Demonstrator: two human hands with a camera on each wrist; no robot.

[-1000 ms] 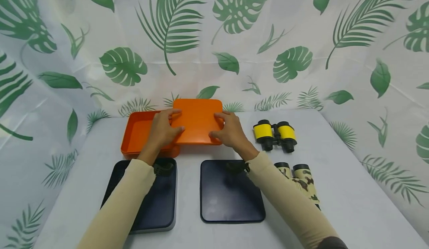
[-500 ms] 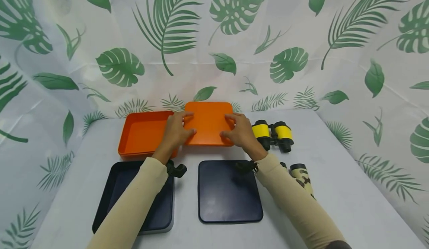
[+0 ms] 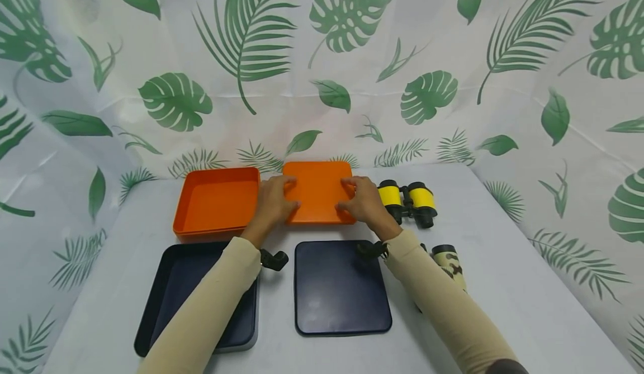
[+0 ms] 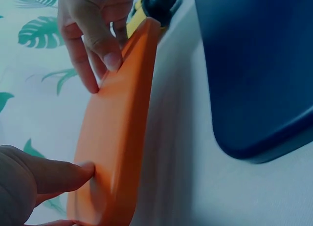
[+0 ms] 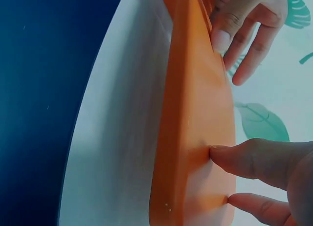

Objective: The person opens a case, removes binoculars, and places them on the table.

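An orange rectangular lid [image 3: 318,195] lies flat at the back middle of the table, between both hands. At its left edge, my left hand [image 3: 273,199] holds it, the thumb [image 4: 87,171] on its top face. My right hand [image 3: 369,202] grips the opposite edge, its thumb [image 5: 217,154] likewise on top and a fingertip near the far rim. Beside the lid on the left stands an open orange box [image 3: 216,198] of matching colour with nothing in it.
Nearer the front sit an open black box [image 3: 173,290] and a flat black lid [image 3: 343,293]. Black and yellow binoculars [image 3: 420,198] stand right of the right hand. Camouflage binoculars [image 3: 449,260] are partly covered by the right sleeve. A leaf-print cloth [image 3: 322,83] hangs behind the table.
Both hands have carried the orange lid rightward, away from over the orange box, and lowered it toward the table. The orange box now shows almost whole. The binoculars have stayed put.
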